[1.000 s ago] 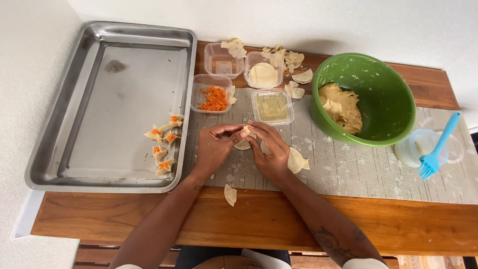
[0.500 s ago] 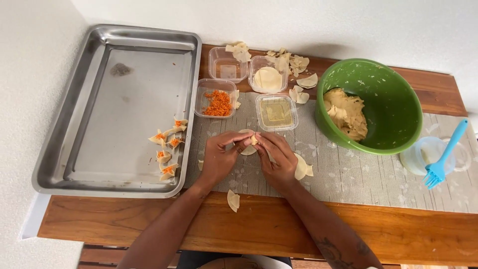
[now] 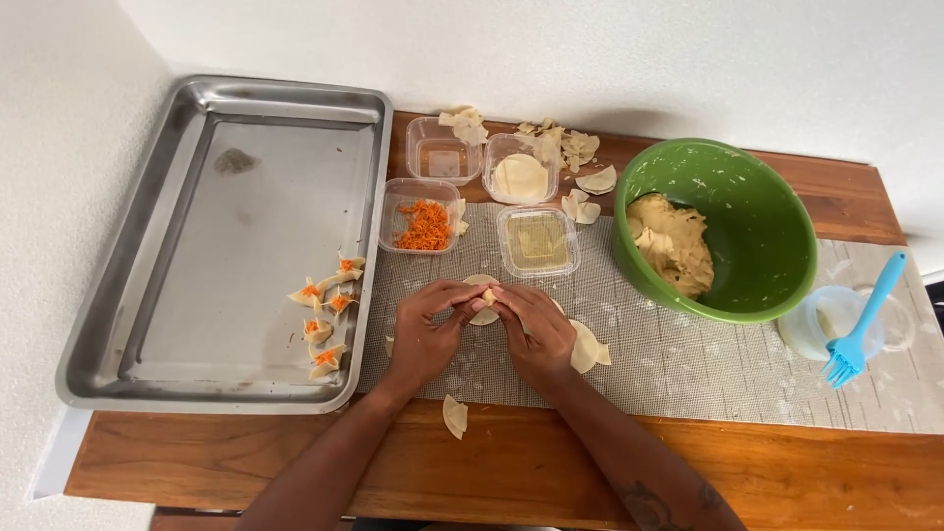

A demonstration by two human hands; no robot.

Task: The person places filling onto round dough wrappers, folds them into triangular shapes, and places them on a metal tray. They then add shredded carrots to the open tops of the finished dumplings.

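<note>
Against a white wall, on the wooden worktop (image 3: 295, 462) with its patterned runner (image 3: 688, 364), both hands' fingers — left hand (image 3: 425, 332), right hand (image 3: 536, 334) — pinch one dough wrapper (image 3: 484, 313).

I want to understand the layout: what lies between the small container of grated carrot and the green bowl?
In the head view, a square clear container of pale filling sits between the carrot container and the green bowl, on the table runner.
</note>
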